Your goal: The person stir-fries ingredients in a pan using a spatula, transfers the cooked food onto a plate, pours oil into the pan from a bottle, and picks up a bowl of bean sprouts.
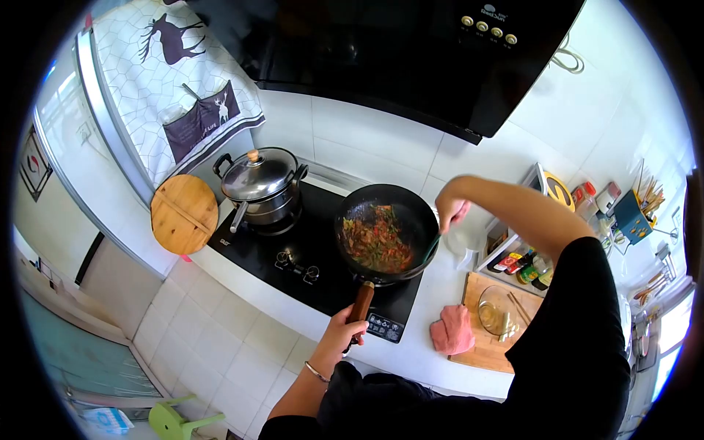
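Observation:
A black wok (411, 207) sits on the right burner, holding a chopped, stir-fried mix (377, 240) with red and green bits. My left hand (340, 334) is wrapped around its brown wooden handle (361, 302). Over the wok's right rim, my right hand (452, 213) is closed on the upper end of a dark green spatula (431, 248). The spatula slants down along the inner right wall of the wok; its lower end is hard to make out.
On the left burner stands a lidded steel pot (257, 180). A round wooden board (185, 215) leans left of the black cooktop (293, 253). To the right lie a pink cloth (452, 330), a cutting board (480, 293) with a glass bowl (496, 308), and a bottle rack (506, 242). A range hood (381, 59) hangs above.

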The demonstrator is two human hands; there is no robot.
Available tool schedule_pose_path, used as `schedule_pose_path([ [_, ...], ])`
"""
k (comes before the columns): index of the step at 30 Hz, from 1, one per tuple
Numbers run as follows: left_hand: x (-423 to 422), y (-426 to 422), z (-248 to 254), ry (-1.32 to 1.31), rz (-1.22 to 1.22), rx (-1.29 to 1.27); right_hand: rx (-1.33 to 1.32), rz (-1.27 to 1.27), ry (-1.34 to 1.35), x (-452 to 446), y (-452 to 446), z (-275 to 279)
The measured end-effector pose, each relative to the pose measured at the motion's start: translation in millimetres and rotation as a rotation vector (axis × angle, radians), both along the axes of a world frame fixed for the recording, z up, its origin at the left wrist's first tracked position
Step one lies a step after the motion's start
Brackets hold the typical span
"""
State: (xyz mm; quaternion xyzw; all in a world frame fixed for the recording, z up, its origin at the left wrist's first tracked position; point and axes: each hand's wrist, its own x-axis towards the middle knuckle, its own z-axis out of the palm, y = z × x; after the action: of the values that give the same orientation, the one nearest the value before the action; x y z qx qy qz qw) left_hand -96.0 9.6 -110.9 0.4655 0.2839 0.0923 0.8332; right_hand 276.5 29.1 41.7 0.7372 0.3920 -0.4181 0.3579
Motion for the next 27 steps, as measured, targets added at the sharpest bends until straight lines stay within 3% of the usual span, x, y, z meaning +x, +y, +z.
schedule_pose_path([
  [1, 1.5, 0.9, -0.9, -0.012, 0.004, -0.008, -0.078, -0.121, 0.135, -11.9, -0.2, -5.1],
  [3, 5.0, -0.3, 0.4, -0.018, 0.004, -0.003, 0.111, -0.197, 0.302, -26.1, -14.8, -9.8],
  [5, 4.6, -1.7, 0.6, -0.012, -0.004, -0.003, 0.362, -0.309, 0.3, -14.7, -22.7, 2.2],
  [9, 2.6, -2.9, 7.8, 0.001, -0.012, 0.012, 0.192, -0.319, 0.102, -8.9, -26.6, 24.3],
  [11, 2.7, 0.5, 9.9, 0.01, -0.019, 0.027, 0.006, -0.241, 0.084, 15.4, -31.4, -28.0],
  [12, 3.1, 0.4, 6.9, -0.011, -0.015, 0.021, 0.191, 0.368, 0.277, 40.3, -32.3, -65.9],
  [14, 4.7, -1.6, 4.2, -0.025, -0.007, 0.0, 0.576, 0.473, 0.252, 27.8, -48.8, -106.6],
  [15, 6.1, -2.4, 1.7, -0.033, -0.003, 0.001, 0.758, -0.047, 0.04, -4.0, -53.4, -113.0],
  [17, 7.1, 0.1, -1.6, -0.043, -0.024, -0.007, 0.884, -0.109, 0.018, -36.1, -53.7, -101.2],
  [18, 7.4, -1.2, 0.6, -0.019, 0.003, -0.01, 1.008, 0.068, -0.063, -32.8, -55.3, -111.4],
  [19, 6.5, -0.5, 2.1, -0.013, 0.006, -0.005, 1.012, 0.068, -0.056, -31.8, -56.1, -109.9],
  [21, 6.1, -2.0, 3.4, -0.022, 0.0, 0.002, 1.072, 0.298, -0.214, -47.6, -65.1, -69.4],
  [27, 3.4, -0.9, 7.2, 0.003, -0.01, 0.032, 0.937, 0.667, -0.306, -50.8, -75.5, 2.6],
])
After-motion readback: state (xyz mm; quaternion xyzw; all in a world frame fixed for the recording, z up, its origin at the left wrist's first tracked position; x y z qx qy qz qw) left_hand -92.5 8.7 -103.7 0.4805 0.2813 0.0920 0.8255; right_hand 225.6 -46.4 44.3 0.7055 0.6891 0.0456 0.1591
